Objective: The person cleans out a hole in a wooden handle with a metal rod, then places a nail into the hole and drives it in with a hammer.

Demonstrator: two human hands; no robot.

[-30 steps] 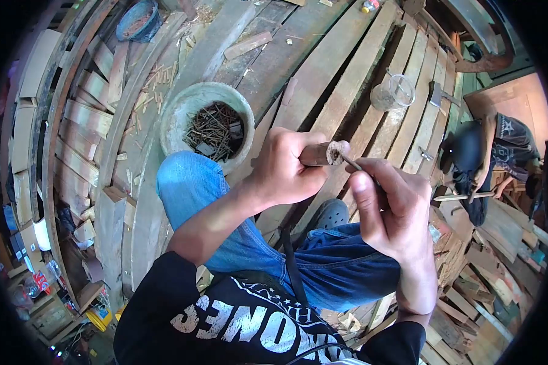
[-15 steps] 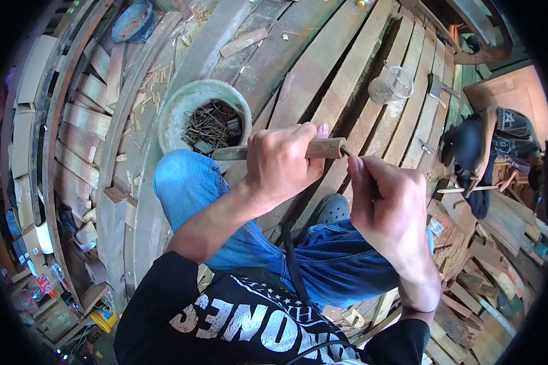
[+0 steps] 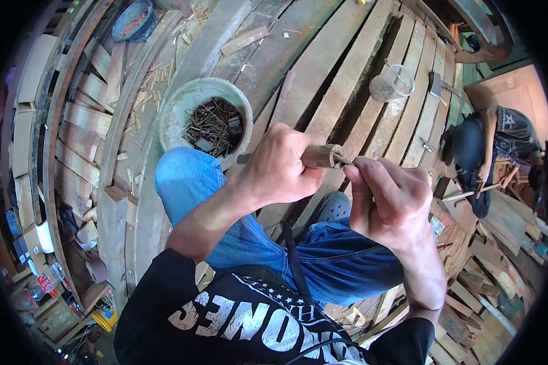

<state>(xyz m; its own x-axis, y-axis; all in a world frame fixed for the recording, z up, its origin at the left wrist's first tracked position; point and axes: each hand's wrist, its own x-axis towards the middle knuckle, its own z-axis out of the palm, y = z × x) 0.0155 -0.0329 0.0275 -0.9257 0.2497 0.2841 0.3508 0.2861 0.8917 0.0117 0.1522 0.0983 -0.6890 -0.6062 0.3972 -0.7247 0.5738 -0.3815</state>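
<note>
My left hand (image 3: 279, 163) is wrapped round a short round wooden handle (image 3: 318, 156), held level above my lap. Its grey far end pokes out on the left of my fist. At the handle's right end, a thin dark nail (image 3: 343, 160) sits against or in the end face; how deep it goes cannot be seen. Thumb and forefinger of my right hand (image 3: 397, 198) pinch this nail. Behind my left fist stands a pale bucket (image 3: 170, 125) with several rusty nails (image 3: 215, 128) inside.
A clear plastic cup (image 3: 386, 90) and a hatchet (image 3: 437, 86) lie on the gapped plank floor (image 3: 341, 73). A blue bowl (image 3: 133, 23) is at the back left. Another person (image 3: 499, 134) crouches at the right, near heaped wood offcuts (image 3: 487, 274).
The handle's right end has turned more toward me and dropped slightly. My right hand has shifted a little right and down, still pinching. The other person's stick has shifted.
</note>
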